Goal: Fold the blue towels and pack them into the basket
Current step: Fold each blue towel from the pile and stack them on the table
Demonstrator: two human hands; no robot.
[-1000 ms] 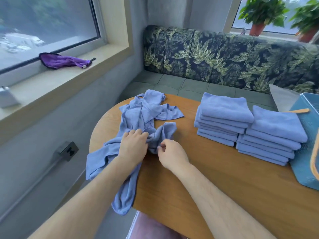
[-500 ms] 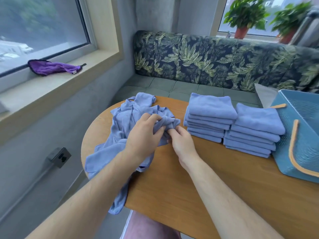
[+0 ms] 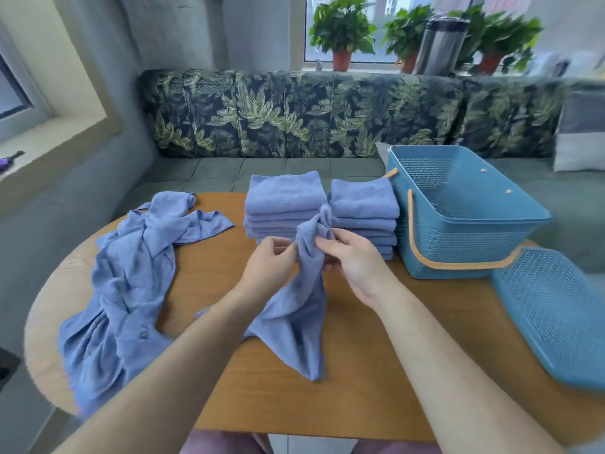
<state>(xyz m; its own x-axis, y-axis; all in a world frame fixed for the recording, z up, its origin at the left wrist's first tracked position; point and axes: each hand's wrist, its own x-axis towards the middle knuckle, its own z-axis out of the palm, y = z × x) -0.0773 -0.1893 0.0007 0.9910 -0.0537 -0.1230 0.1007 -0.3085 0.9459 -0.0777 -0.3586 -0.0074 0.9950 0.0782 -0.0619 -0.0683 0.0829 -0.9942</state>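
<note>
Blue perforated plastic basket [image 3: 458, 244] on round wooden table [image 3: 360, 371], bare mesh floor visible inside. Left hand [image 3: 268, 267] and right hand [image 3: 357, 267] above mid-table, fingers curled, pinching bunched top of crumpled blue microfibre towel [image 3: 294, 316]; towel's tail draped on tabletop, just before two folded blue towel stacks [image 3: 284, 204].

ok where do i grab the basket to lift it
By the orange handle, at the middle of its long bar. It lies folded down against the near wall of the basket, so come from your side, hook fingers under the bar and swing it up. The basket looks empty, so one hand should do.
</note>
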